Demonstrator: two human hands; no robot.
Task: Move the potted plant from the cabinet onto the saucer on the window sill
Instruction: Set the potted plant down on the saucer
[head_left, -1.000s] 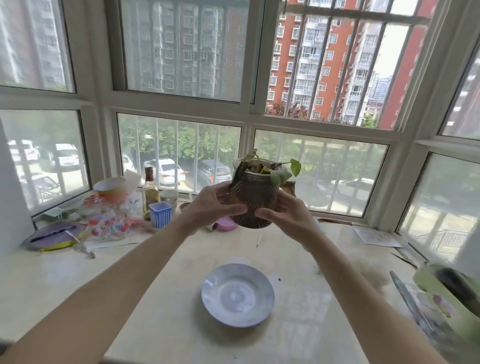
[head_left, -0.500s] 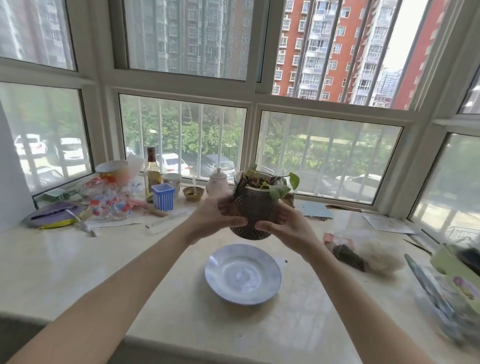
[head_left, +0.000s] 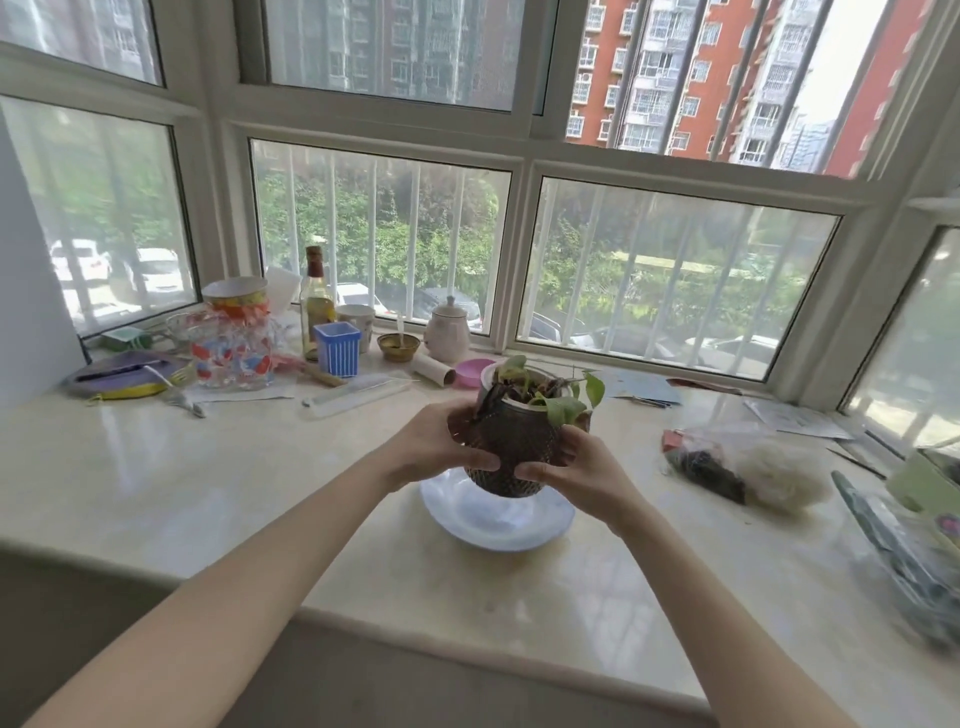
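Over the saucer (head_left: 497, 525) now — lower than before — both hands' fingers (head_left: 480, 460) clasp the potted plant (head_left: 511, 447).

Bright daylight through windows (head_left: 379, 249), glare on sill (head_left: 156, 467), edges bowed, perhaps slightly soft

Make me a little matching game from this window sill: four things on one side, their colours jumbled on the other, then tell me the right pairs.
Things:
1. saucer
2. potted plant's pot
3. small ribbed cup
4. lidded sugar pot

Colours:
A. dark brown
B. cream white
C. pale blue-grey
D. blue with white stripes

Pairs: 1-C, 2-A, 3-D, 4-B
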